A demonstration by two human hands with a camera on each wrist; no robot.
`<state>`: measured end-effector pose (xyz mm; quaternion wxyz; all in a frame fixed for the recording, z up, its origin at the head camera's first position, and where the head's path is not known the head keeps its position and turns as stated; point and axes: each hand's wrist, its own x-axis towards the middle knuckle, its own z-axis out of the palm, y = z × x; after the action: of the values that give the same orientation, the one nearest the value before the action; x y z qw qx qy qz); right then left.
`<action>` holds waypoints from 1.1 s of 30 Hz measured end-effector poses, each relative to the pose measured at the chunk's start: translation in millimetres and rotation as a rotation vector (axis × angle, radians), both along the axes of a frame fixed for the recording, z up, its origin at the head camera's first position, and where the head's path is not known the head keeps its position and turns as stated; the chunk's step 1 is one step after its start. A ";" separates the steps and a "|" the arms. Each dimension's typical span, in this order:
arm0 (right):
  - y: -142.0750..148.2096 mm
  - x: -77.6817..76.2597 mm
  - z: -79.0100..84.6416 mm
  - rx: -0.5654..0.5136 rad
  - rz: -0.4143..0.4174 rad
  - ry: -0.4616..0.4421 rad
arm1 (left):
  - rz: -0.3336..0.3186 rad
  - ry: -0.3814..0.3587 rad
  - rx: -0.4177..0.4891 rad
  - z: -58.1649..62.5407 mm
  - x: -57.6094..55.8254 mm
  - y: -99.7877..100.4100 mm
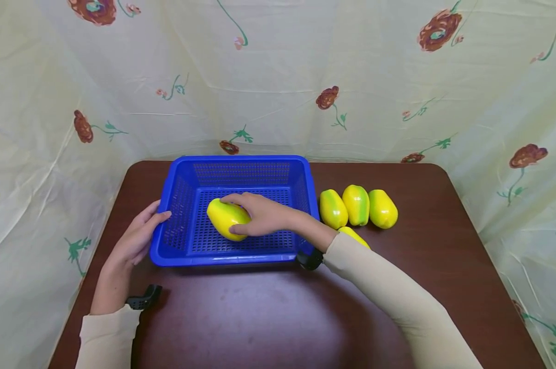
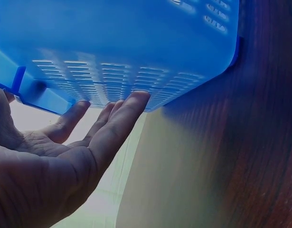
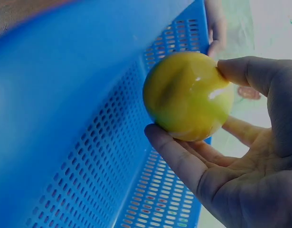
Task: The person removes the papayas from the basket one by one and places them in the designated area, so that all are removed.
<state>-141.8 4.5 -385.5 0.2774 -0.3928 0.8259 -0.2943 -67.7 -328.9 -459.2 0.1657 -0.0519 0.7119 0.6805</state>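
A glossy yellow papaya (image 1: 224,220) with green streaks is in my right hand (image 1: 264,215), gripped between thumb and fingers over the floor of a blue plastic basket (image 1: 231,260). In the right wrist view the thumb and fingertips spread around the papaya (image 3: 186,95), one end facing the camera. My left hand (image 1: 137,233) holds the basket's left side, thumb over the rim. From the left wrist view, its fingers (image 2: 119,121) lie against the slotted outer wall. No other fruit shows inside the basket.
Three more papayas (image 1: 356,205) stand close together to the right of the basket. Another papaya (image 1: 353,237) is partly hidden by the right forearm. The brown table (image 1: 425,266) meets a flowered curtain (image 1: 278,102) at the back. Each wrist wears a black device (image 1: 144,297).
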 end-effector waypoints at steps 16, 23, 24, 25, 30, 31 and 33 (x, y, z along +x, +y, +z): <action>34.0 18.3 2.8 -0.140 -0.188 0.030 | -0.004 -0.005 -0.031 1.6 0.9 0.9; 55.3 30.0 3.5 -0.218 -0.278 -0.001 | -0.004 0.005 0.010 -3.3 1.9 4.5; 57.9 32.0 3.1 -0.225 -0.288 0.007 | -0.003 0.003 0.022 -3.8 2.0 4.9; 60.1 34.2 3.4 -0.232 -0.296 0.010 | -0.001 0.002 0.024 -3.9 2.1 5.0; 68.3 42.9 5.0 -0.274 -0.328 0.033 | 0.008 0.005 0.026 -1.3 2.5 2.1; 70.5 44.2 4.8 -0.283 -0.337 0.033 | 0.007 0.006 0.020 -0.9 2.3 1.7; 75.1 46.4 4.3 -0.296 -0.357 0.033 | 0.005 0.008 0.017 -0.5 1.8 1.3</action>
<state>-95.4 79.5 -381.2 0.1468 -0.2816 0.8346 -0.4501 -65.9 -327.6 -459.7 0.1616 -0.0495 0.7065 0.6872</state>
